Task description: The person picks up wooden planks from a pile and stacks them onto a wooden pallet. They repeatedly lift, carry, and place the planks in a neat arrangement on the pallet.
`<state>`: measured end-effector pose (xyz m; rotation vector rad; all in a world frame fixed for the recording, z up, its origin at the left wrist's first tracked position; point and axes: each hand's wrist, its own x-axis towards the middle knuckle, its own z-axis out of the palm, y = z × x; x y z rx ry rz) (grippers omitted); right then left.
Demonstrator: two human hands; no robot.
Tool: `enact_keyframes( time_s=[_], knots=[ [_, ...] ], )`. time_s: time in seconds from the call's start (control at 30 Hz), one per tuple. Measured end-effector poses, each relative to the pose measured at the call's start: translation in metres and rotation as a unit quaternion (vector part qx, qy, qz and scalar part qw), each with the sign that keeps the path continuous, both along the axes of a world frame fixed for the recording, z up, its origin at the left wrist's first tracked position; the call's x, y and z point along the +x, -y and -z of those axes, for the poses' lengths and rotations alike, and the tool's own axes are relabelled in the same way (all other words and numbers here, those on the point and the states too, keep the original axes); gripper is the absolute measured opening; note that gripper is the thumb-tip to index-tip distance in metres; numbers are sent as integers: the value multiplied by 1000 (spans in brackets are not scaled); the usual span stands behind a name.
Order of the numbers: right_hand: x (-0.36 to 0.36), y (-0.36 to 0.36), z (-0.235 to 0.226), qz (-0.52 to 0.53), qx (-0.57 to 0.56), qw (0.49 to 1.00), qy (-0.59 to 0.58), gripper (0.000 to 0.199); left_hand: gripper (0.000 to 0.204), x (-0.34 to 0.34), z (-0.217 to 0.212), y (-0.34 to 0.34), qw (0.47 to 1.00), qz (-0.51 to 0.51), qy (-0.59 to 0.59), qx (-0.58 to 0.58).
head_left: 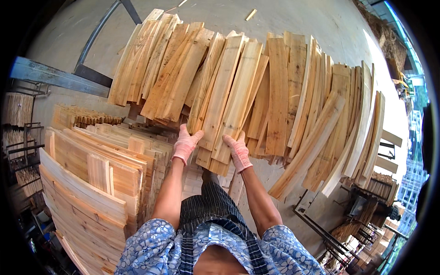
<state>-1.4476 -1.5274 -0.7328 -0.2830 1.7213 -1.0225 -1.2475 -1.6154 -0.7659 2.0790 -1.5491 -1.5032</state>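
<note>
In pink work gloves, my two hands grip the near ends of a bundle of wooden boards [223, 97] from its two sides. My left hand [186, 143] presses against the bundle's left edge, thumb toward the top faces. On the right edge, my right hand [238, 150] does the same, its thumb over a board. Most of my fingers are hidden beneath or beside the wood. The boards are pale, long and flat, and they point away from me. Their far ends lie among a wide row of similar planks [178, 68].
More planks [316, 101] continue the row to the right, one lying aslant. Stacked boards [87, 197] rise close on my left. A blue metal beam [59, 75] reaches in from the far left. At the lower right stands a dark metal frame [321, 229]. Concrete floor [293, 16] lies beyond.
</note>
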Motion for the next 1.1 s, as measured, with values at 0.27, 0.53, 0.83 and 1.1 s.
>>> enact_keyframes(
  time_s=[0.27, 0.53, 0.83, 1.1],
  knots=[
    [41, 30, -11, -136, 210, 929, -272, 107, 70, 17, 49, 2, 820, -302, -465, 137],
    [19, 9, -7, 63, -43, 997, 13, 85, 82, 8, 22, 4, 981, -61, -184, -21],
    [-35, -42, -104, 72, -89, 961, 254, 57, 74, -38, -167, -55, 957, 212, 37, -195],
    [-29, -18, -19, 93, 15, 976, 195, 60, 74, -45, 35, -7, -369, 367, 751, -407]
  ],
)
